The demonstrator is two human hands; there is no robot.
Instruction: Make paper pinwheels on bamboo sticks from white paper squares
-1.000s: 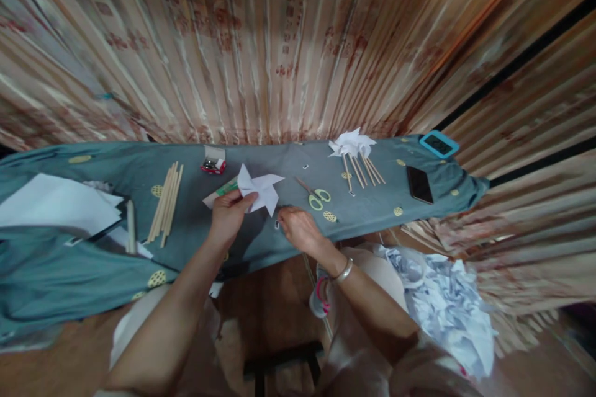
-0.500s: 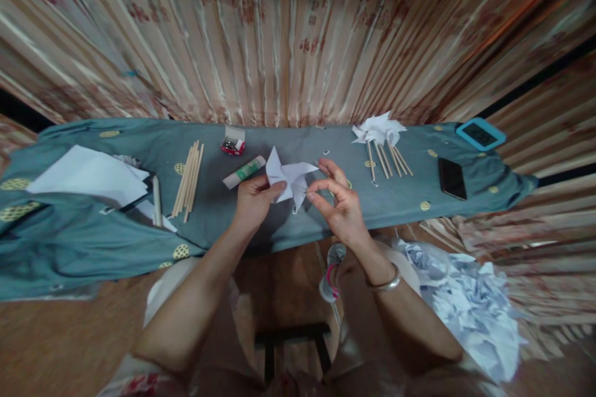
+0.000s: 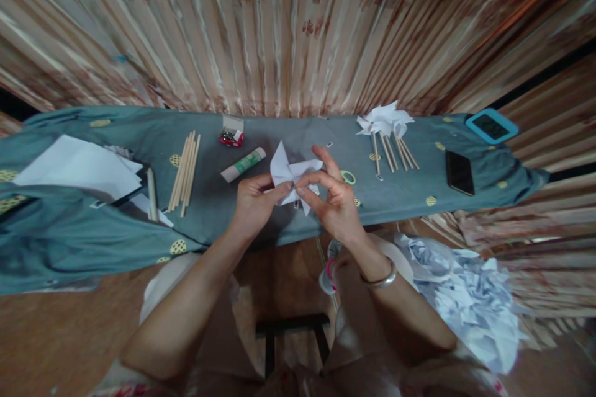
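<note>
My left hand [image 3: 255,203] is closed on a white paper pinwheel [image 3: 282,167], thumb on its front near the middle. From the other side my right hand [image 3: 339,201] pinches a small, thin pin [image 3: 295,186] against the pinwheel's centre; the fingers hide most of it. The pinwheel's pointed blades stick out above and below the fingertips. Just left of it a glue stick [image 3: 243,165] with a green label lies on the cloth. Behind the glue stick stands an open red-and-white box [image 3: 231,131] holding small dark metallic pieces.
On the cloth-covered table [image 3: 298,129] lie wooden sticks [image 3: 185,173], white paper sheets [image 3: 77,170], and finished pinwheels on sticks [image 3: 385,120]. Green scissors handles [image 3: 347,177], a phone [image 3: 459,172] and a blue-framed timer [image 3: 492,126] are to the right. Crumpled paper [image 3: 475,304] fills a bag below.
My right hand has moved left, bringing its pinching fingertips from the pinwheel's right side onto its centre, beside my left thumb. The view has shifted slightly.
</note>
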